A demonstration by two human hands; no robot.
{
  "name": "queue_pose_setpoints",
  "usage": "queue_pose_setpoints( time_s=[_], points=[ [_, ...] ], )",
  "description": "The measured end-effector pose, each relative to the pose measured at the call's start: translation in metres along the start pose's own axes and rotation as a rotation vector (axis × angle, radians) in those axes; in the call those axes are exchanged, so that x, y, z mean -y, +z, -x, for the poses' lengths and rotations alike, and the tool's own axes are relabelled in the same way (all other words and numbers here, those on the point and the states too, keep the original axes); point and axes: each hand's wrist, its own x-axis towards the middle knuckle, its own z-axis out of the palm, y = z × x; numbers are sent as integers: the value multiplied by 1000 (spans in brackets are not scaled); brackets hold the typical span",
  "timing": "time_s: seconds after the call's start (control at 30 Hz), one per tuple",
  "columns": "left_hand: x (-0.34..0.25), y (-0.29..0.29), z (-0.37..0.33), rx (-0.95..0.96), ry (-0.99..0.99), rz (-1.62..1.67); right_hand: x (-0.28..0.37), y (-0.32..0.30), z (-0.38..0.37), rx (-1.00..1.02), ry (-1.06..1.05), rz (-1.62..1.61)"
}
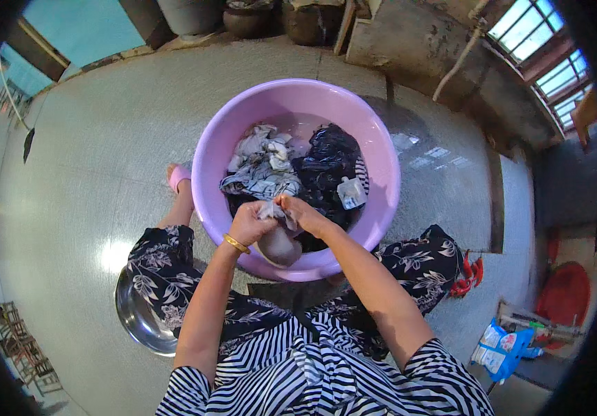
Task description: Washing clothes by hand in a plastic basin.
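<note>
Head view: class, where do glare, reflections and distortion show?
Head view: white glare on the pale grey floor, left of the round purple plastic tub; pane-shaped reflections on floor right of it; also head view, the barred brown-framed window slants near the black fisheye rim.

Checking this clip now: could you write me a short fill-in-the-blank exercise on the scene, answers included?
1. The left hand and right hand hold a pale cloth at the ____ (near/far) side of the large tub.
2. The gold-coloured bracelet is on the ____ wrist.
3. The slipper on the left foot is ____ in colour.
4. The blue package lies to the person's ____.

Missing words: near; left; pink; right.
</note>
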Motion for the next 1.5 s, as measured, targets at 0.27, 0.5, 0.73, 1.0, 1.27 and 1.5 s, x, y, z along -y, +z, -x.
queue_pose_setpoints(
  time_s=[0.27,0.5,0.73,1.0,1.27,1.5],
  points=[
    [-19,-11,13,-215,49,980,8,-17,13,140,93,638],
    [22,-2,4,-419,-112,1115,36,22,7,-109,-195,50],
    [34,-9,-8,-114,-203,1150,77,113,44,-139,-645,940],
    [19,37,-8,-498,-163,773,33,54,-2,-388,-578,1093],
    [98,-19,-26,482,89,1419,57,108,31,-285,-589,1124],
    [6,32,-4,-233,-408,841,0,3,-13,-461,-181,1273]
  ],
)
